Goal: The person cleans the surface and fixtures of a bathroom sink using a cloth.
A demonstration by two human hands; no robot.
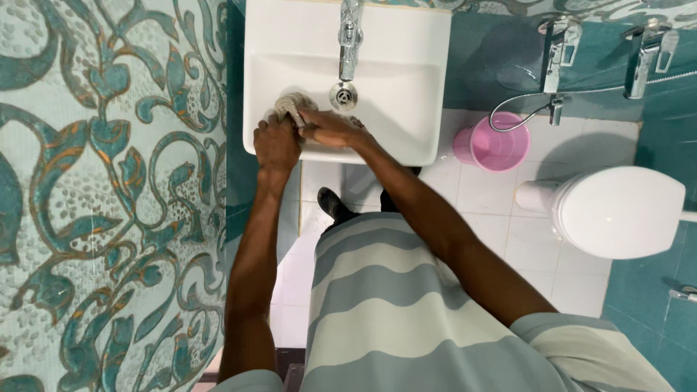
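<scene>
Head view: I see both hands at the front lip of the white ceramic wash basin (406, 43). Left hand (276, 143) is closed around the near end of a crumpled grey-beige cloth (292, 107), knuckles up, sitting right on the basin's front-left rim. Right hand (330, 128) comes in from the right, fingers curled onto the same cloth where it meets the left hand; the two hands touch. So both are gripping the cloth, which lies bunched inside the bowl at front left, just beside the round chrome drain (343, 94).

My read on handling: the cloth is soft, limp and light, with no stiffness at all. I can't tell whether it is wet; if so, it will be heavier, droop and drip when lifted. It's not fragile and unlikely to slip. Best hold, I'd say, is a full-fist pinch on the bunched middle, or one fist at each end for twisting. A fingertip grip on a loose edge would just let the rest unfurl.

Outward: the chrome tap (349, 36) stands above the drain, and I see no water stream. A pink plastic bucket (494, 145) sits on the white tiled floor (501, 203) right of the basin, under chrome wall taps (555, 47). A white toilet (617, 210) is further right. A teal patterned wall (109, 196) is on the left.
</scene>
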